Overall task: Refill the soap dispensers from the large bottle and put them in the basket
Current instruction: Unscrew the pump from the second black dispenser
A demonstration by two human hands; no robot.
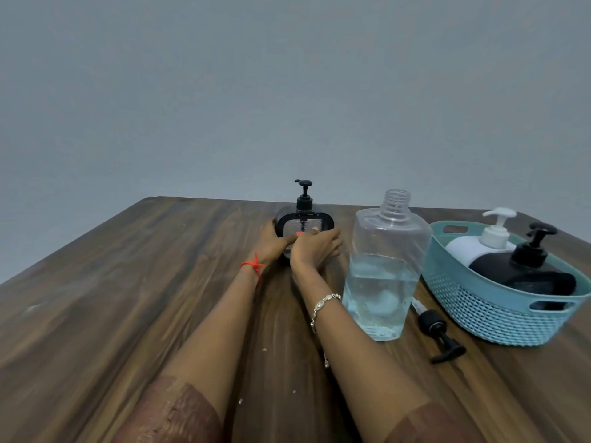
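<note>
- Gripping the clear dispenser (303, 222) from both sides, the left hand (271, 241) and the right hand (315, 247) curl their fingers round its lower body at the centre of the frame, far along the wooden table (128, 282).
- That dispenser stands upright with its black pump screwed on top.
- A red thread (254, 266) circles the left wrist; a silver bracelet (323, 303) hangs on the right.
- Just right of the hands stands the large bottle (387, 266), uncapped and upright, with pale blue liquid up to about its middle.
- A loose black pump (441, 334) lies flat on the table at the lower right, between the bottle and the basket (499, 314).
- The teal basket sits at the right edge of the frame and holds a white dispenser (479, 247) and a black dispenser (527, 273), side by side.
</note>
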